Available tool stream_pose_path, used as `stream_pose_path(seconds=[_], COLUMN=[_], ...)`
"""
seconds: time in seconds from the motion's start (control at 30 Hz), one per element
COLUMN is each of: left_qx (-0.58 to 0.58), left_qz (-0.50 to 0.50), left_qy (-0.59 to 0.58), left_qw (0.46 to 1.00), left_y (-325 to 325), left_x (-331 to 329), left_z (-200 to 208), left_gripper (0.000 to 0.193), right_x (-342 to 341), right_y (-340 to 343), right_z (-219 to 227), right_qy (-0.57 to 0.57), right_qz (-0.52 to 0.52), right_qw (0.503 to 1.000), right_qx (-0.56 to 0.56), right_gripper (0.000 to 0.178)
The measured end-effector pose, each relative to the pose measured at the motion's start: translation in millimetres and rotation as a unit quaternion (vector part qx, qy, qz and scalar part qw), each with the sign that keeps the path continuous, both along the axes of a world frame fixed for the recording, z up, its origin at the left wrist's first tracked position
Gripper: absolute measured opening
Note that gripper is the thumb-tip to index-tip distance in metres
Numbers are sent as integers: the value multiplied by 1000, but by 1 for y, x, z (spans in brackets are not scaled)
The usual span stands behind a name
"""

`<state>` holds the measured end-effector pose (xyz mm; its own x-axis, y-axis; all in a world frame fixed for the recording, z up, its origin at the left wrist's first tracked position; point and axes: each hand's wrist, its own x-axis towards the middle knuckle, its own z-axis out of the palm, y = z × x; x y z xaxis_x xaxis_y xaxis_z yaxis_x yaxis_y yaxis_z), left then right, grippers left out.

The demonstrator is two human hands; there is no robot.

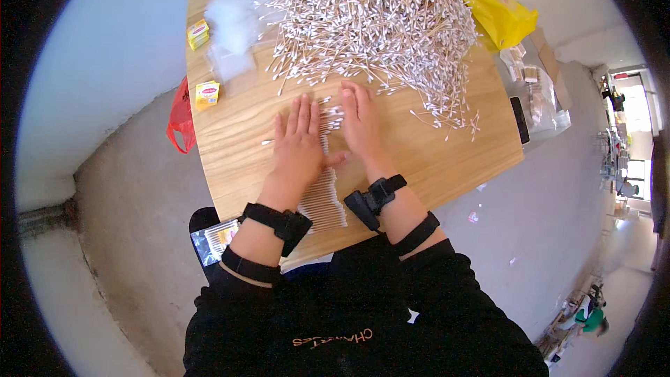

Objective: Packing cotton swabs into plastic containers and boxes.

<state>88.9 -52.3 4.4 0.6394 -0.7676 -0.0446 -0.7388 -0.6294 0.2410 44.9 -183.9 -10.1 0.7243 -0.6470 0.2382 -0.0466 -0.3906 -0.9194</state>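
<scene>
My left hand point(298, 143) lies flat, palm down, over part of a row of cotton swabs point(326, 202), its fingers stretched out. Across the row, my right hand point(361, 124) rests on edge, fingers extended, at the ends of several swabs. Neither hand is wrapped round anything. The swabs lie roughly side by side in a band from between my hands to the table's near edge; my left palm hides some of them. Beyond my fingertips rises a big loose heap of cotton swabs point(370, 14).
On the wooden table point(241, 146), clear plastic bags point(234, 24) and small yellow boxes point(207, 95) lie at the left. A red bag point(183, 119) hangs by the left edge. A yellow bag point(502, 19) and a black phone-like object point(519, 120) are at the right.
</scene>
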Motion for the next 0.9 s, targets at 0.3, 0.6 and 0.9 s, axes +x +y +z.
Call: stream_pose_path(seconds=[0.3,0.6,0.9], left_qx=[22,-2,-31], left_qz=[-23,-48,-21], left_qy=[-5,-23,13], left_qw=[999,999,999], left_y=[-4,1,10], left_x=[10,6,7], left_z=[-1,0,1], left_gripper=[112,115,117], right_x=[3,-3,5], right_y=[-10,-9,-14], right_z=[-19,-13,-29], right_qy=[-47,-12,-55], right_qz=[21,31,53], right_qw=[998,998,989], right_qx=[27,54,128], right_gripper=[35,34,47])
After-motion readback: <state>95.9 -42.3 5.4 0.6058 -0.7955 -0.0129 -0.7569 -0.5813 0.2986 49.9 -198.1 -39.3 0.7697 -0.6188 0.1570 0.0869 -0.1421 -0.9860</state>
